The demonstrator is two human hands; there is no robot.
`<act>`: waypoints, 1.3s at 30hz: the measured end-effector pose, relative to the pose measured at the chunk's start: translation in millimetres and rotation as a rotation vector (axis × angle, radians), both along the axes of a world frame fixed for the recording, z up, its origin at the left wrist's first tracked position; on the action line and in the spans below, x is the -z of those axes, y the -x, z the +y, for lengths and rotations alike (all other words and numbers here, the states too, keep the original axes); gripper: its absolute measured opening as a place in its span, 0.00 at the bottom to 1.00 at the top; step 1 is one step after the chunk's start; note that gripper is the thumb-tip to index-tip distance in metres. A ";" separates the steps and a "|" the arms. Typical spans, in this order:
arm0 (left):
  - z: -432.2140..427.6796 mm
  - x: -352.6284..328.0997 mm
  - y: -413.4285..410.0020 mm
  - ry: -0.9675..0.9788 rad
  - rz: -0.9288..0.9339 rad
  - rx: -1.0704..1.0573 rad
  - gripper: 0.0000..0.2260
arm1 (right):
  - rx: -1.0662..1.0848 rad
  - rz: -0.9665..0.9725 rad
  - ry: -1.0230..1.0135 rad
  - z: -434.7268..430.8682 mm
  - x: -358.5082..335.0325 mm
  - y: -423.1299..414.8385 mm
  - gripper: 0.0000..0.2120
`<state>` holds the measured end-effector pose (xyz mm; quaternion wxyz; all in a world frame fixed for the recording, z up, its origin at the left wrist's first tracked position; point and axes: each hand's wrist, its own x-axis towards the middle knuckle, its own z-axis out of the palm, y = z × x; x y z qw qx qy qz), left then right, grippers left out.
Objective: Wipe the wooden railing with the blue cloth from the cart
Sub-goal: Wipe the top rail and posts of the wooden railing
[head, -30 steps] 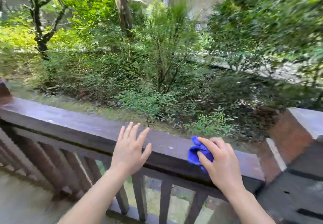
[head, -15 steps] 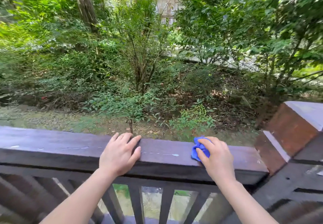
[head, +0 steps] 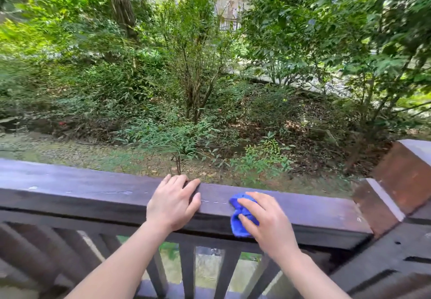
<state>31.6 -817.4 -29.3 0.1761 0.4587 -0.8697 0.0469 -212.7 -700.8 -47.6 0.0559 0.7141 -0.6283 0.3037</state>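
A dark brown wooden railing [head: 88,196] runs across the lower part of the view. My right hand [head: 268,224] presses a crumpled blue cloth [head: 239,225] against the rail's top and front edge, right of centre. Most of the cloth is hidden under the palm and fingers. My left hand [head: 172,203] rests flat on the rail just left of the cloth, its fingers curled over the far edge. No cart is in view.
A brick post [head: 401,182] with a pale cap ends the rail at the right. Vertical balusters [head: 186,268] stand below the rail. Beyond it lie a gravel strip, shrubs and trees.
My left hand came down from the air and settled on the rail. My right hand slid the cloth left and toward the front edge. The view turned right and steadied.
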 end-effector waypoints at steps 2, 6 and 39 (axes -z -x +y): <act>0.2 -1.0 0.4 -0.002 0.002 0.002 0.24 | 0.112 -0.023 -0.047 -15.8 -14.1 17.6 0.15; 1.5 -2.1 1.4 -0.003 -0.010 -0.005 0.24 | 0.192 -0.110 -0.054 -27.3 -20.7 -4.8 0.15; -45.1 4.9 -129.7 0.036 0.106 -0.187 0.20 | -0.301 0.057 -0.065 -66.6 -14.8 -120.3 0.15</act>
